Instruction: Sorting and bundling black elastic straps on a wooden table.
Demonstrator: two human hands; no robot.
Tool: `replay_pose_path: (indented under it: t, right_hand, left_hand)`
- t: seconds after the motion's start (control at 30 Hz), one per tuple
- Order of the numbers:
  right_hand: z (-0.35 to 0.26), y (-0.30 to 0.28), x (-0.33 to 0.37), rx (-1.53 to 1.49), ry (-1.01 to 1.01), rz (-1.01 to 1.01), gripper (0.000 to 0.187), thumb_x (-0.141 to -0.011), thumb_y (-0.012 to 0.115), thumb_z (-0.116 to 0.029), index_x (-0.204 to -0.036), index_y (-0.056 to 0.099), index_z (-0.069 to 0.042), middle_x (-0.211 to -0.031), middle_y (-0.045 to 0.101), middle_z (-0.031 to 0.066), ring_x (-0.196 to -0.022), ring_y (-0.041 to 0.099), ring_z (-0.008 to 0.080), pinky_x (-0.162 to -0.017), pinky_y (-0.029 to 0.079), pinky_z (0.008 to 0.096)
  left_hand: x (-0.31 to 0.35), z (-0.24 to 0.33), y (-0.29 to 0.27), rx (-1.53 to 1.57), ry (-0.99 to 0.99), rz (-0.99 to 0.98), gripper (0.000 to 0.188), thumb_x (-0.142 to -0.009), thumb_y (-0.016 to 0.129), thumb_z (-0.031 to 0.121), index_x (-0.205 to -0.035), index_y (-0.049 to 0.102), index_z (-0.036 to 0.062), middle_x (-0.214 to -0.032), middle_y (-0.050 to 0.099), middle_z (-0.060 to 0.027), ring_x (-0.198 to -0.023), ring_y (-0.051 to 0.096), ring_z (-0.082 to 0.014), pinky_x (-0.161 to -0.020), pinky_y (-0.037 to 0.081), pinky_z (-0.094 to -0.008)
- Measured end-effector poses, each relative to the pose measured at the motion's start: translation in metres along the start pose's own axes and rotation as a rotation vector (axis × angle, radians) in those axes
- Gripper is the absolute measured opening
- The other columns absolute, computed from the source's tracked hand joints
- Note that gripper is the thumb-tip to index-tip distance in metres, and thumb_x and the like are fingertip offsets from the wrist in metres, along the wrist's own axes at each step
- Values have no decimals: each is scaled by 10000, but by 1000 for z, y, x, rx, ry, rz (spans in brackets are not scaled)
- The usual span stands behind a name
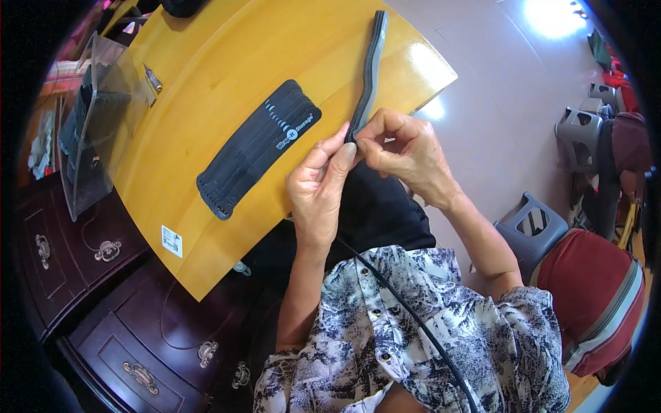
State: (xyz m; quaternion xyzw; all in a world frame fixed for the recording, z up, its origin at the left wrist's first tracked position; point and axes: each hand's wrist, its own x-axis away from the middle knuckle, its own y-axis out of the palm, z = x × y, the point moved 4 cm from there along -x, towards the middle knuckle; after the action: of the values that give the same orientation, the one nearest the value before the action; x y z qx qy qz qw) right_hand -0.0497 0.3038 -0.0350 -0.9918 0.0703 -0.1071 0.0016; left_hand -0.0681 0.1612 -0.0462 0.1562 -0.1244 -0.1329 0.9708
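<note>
As the left grip [318, 195] pinches one end, the strip [370, 72] extends beyond.

Room for passage is left over the yellow tabletop [275, 51] at upper centre. The way is barred at far left by a transparent panel [113, 141], at centre by a black stack [258, 148], and right of that by a dark strip bundle [371, 65] held between the left hand [320, 182] and right hand [407, 157].
</note>
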Motion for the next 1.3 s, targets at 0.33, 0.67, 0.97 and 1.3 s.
replay_pose_path:
  t: [0.33,0.67,0.97,1.3]
  right_hand:
    - [-19,-1,5,326,-331,45,118,-810,712,-52,-872,635,12,-770,663,59,-665,645,92,-593,521,225]
    - [-21,9,11,480,-419,130,149,-769,681,-66,-825,564,6,-773,587,123,-647,636,249,-574,523,337]
    - [-17,-6,15,334,-286,125,164,-813,699,-109,-837,597,17,-722,633,96,-657,648,175,-560,521,282]
    - [-25,-42,-1,-182,85,137,375,-951,589,-283,-1156,609,30,-869,630,37,-620,582,66,-497,476,193]
  left_hand:
    - [-3,0,-3,17,-26,0,304,-957,563,59,-1230,570,-76,-1072,647,-121,-939,640,-139,-854,541,-272]
    - [-5,-4,-6,-97,45,7,280,-928,605,27,-1193,613,-60,-1090,654,-84,-967,589,-100,-867,487,-234]
    - [2,0,0,-121,101,-1,239,-890,636,-15,-1125,652,-54,-1138,632,-114,-1003,606,-138,-886,489,-250]
    - [21,20,11,-147,182,-71,253,-795,674,-116,-1031,679,-26,-1204,584,-161,-1059,603,-203,-913,500,-283]
